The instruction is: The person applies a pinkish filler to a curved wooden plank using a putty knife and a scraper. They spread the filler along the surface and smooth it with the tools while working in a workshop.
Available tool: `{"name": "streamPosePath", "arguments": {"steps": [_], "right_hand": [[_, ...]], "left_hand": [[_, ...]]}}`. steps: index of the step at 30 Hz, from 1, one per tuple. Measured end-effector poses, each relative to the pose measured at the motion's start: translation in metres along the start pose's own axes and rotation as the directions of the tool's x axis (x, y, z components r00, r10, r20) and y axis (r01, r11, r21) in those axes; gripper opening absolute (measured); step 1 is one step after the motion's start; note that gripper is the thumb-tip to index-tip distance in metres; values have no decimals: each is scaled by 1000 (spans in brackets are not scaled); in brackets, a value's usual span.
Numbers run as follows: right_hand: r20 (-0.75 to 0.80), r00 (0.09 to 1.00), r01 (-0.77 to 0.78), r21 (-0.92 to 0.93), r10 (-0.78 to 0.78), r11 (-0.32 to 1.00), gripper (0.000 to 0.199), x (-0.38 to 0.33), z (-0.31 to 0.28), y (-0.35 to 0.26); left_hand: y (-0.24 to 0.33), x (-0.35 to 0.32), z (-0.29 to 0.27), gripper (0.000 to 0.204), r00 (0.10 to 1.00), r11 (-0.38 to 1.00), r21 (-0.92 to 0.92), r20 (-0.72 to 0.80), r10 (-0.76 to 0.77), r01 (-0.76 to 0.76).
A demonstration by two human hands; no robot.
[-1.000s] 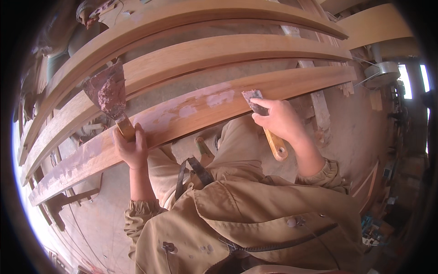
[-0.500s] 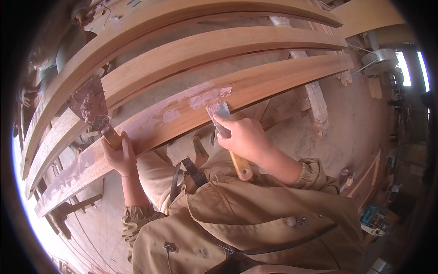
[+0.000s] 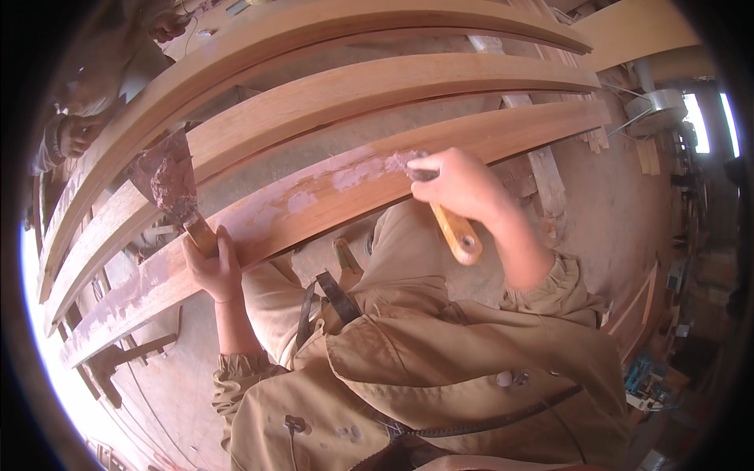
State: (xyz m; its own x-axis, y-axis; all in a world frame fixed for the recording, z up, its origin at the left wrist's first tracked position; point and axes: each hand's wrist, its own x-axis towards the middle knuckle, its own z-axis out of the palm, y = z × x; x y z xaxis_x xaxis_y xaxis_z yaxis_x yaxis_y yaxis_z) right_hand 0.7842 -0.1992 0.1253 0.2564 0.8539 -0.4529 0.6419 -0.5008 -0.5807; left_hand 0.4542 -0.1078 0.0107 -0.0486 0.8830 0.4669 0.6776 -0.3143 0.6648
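Item: filling step. Right hand (image 3: 463, 184) clenched a yellow-handled knife (image 3: 454, 231), blade pressed on the nearest plank (image 3: 503, 137); left hand (image 3: 210, 267) gripped a loaded scraper (image 3: 169, 184) beside it. Next move likely called for a steady, flat draw along the pink filler (image 3: 345, 177).

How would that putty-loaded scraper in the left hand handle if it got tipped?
The broad scraper probably stays stiff. The pinkish filler heaped on its blade looks soft and might slide if tipped. Held low on the handle by the left hand, it likely feels top-heavy.
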Motion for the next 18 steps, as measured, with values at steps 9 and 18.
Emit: {"name": "streamPosePath", "arguments": {"steps": [9,18], "right_hand": [[123,992,39,-110,-25,993,46,0,3,-5],[27,996,86,-370,-82,925,46,-22,11,19]], "left_hand": [[7,1,0,25,999,998,-46,-25,38,-39],[6,1,1,25,999,999,-29,-6,33,-33]]}}
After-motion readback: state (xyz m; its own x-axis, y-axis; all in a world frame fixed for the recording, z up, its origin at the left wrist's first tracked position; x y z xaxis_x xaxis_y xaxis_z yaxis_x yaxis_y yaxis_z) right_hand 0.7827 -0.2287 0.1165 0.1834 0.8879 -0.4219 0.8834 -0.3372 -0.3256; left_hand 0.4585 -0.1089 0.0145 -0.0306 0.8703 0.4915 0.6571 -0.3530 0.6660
